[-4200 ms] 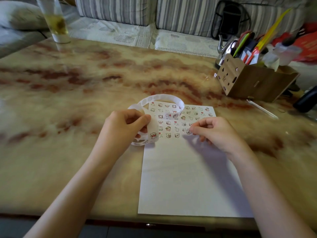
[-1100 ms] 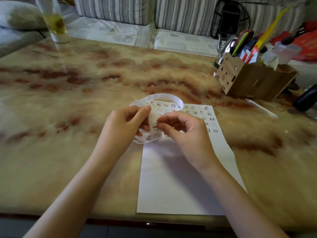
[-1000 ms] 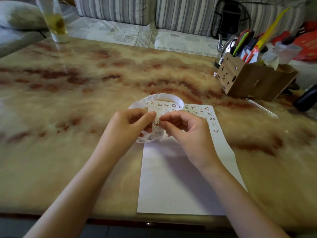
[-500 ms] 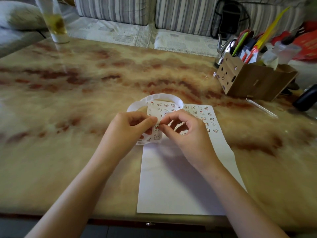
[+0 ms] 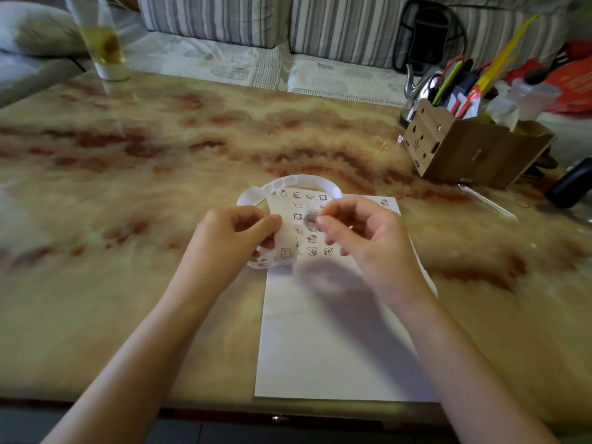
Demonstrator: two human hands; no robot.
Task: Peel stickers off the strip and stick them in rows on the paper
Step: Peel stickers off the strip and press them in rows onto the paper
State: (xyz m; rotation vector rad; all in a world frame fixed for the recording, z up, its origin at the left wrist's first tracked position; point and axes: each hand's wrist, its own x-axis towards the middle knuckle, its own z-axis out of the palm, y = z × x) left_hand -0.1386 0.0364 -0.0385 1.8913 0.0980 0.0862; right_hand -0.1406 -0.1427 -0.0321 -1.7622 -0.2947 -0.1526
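**Glossy marble-patterned table** [image 5: 160, 149]: cream and beige, crossed by reddish-brown veins. **Rectangular paper sheet** [image 5: 320, 347]: plain white, its far end patterned with rows of small cartoon stickers [image 5: 310, 196] drawn in black outline with red touches. **Looped backing strip** [image 5: 301, 180]: translucent white, marked by a line of round cut-outs. **Single round peeled sticker** [image 5: 310, 217]: seen only as a greyish blur. **Box-shaped desk organiser** [image 5: 464, 155]: brown, pierced by small dark cut-out shapes; yellow, green and red implements [image 5: 447, 80] are held in it. **Tall clear glass** [image 5: 103, 49]: filled with yellow-amber liquid. **Sofa cushions** [image 5: 208, 17]: striped vertically in grey and white.
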